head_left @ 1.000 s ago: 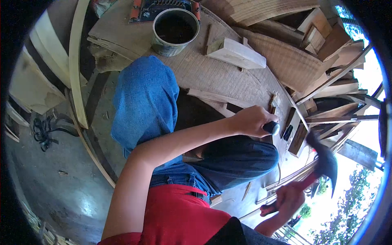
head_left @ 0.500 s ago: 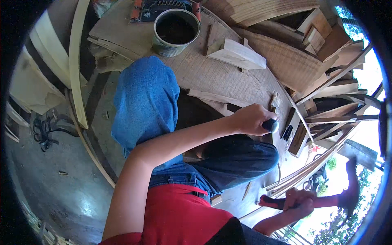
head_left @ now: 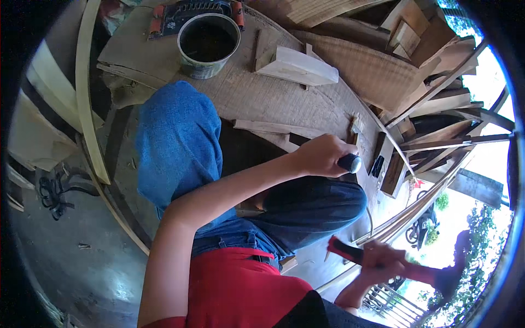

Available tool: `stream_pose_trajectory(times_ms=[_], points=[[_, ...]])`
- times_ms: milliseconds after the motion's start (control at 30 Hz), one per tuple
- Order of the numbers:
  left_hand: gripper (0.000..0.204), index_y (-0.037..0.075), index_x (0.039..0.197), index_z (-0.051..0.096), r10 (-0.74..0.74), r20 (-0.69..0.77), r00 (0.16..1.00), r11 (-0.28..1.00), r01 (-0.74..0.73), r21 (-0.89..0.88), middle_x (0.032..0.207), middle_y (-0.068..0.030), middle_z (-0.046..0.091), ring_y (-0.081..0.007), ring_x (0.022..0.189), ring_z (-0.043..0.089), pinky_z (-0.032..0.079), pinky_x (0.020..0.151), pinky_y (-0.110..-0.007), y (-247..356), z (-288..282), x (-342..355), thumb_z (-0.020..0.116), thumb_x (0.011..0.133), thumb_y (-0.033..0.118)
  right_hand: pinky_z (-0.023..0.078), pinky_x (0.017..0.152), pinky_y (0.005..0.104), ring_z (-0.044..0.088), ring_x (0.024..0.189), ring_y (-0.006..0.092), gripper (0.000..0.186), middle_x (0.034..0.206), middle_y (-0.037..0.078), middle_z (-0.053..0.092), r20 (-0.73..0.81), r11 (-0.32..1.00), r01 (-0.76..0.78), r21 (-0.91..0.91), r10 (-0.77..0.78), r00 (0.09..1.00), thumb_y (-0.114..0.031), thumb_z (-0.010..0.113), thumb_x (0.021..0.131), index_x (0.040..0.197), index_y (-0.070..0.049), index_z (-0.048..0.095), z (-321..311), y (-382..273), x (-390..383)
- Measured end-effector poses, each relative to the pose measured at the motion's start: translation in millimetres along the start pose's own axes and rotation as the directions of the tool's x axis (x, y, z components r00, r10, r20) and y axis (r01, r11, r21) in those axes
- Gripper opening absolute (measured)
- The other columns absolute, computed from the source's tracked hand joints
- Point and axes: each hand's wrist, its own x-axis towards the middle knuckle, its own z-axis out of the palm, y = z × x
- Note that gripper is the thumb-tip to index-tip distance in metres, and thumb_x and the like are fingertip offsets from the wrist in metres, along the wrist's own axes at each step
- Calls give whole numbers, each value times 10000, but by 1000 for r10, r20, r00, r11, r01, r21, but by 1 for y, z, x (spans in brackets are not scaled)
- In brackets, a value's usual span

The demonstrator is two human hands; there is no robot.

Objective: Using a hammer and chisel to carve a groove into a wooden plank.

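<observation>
My left hand (head_left: 322,156) is wrapped round a chisel (head_left: 350,163) with a dark handle and pale end cap. The fist hides its middle; a dark flat part (head_left: 298,140), apparently the blade, shows beyond the fingers by a narrow wooden piece (head_left: 262,127). Whether it touches that wood I cannot tell. Out to the right, my right hand (head_left: 380,261) grips a claw hammer (head_left: 342,250) by its red and black handle. The hammer's head is blurred and stands well apart from the chisel.
A tub of dark contents (head_left: 208,46) stands on the worn wooden board (head_left: 240,90) before me, next to a black and orange tool case (head_left: 191,13). Also there are a pale wood block (head_left: 301,66) and a brush (head_left: 356,124). Stacked planks (head_left: 366,68) crowd the right.
The hammer and my right hand have moved left and slightly up in view, the hammer head dipping. My left hand keeps its hold on the chisel; the whole view has shifted a little.
</observation>
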Motion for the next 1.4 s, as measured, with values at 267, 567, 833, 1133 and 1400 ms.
stream_pose_trajectory(times_ms=[267, 567, 833, 1133, 1400], points=[[198, 36, 785, 547, -21, -20, 1000, 1000, 21, -2, 661, -139, 577, -316, 652, 600, 439, 565, -381, 2, -1, 0, 658, 677, 160, 283, 326, 242, 338, 326, 81, 394, 452, 29, 410, -78, 967, -248, -55, 244, 967, -402, 477, 886, 791, -20, 452, -28, 1, -6], [187, 49, 729, 527, -21, -34, 999, 1000, 21, 9, 612, -153, 566, -337, 603, 587, 447, 551, -412, -3, 5, 5, 635, 681, 194, 301, 333, 199, 426, 370, 75, 135, 521, 45, 504, -167, 776, -552, -307, 527, 833, -117, 549, 803, 744, 4, 538, -12, 19, -23], [194, 46, 730, 531, -14, -41, 999, 1000, 14, 0, 618, -158, 574, -344, 609, 587, 456, 567, -420, 0, 2, 5, 642, 673, 194, 305, 364, 239, 306, 341, 74, 388, 437, 8, 361, 10, 982, 13, 187, -15, 1000, -421, 384, 919, 705, -98, 370, -16, 8, 3], [197, 45, 746, 543, 14, -34, 999, 1000, -15, -20, 621, -158, 586, -331, 611, 602, 468, 573, -413, -1, 4, 4, 653, 667, 188, 247, 303, 214, 297, 291, 80, 386, 421, -8, 327, -106, 994, -105, 14, 106, 989, -376, 513, 877, 723, -31, 433, -30, -6, 7], [215, 45, 771, 559, -30, -32, 999, 999, 31, 32, 636, -155, 597, -325, 616, 608, 478, 583, -400, -1, 2, 7, 672, 645, 178, 256, 317, 211, 371, 327, 76, 317, 479, 37, 463, 35, 791, -530, -306, 566, 824, -269, 492, 892, 709, -10, 483, -14, 10, -10]])
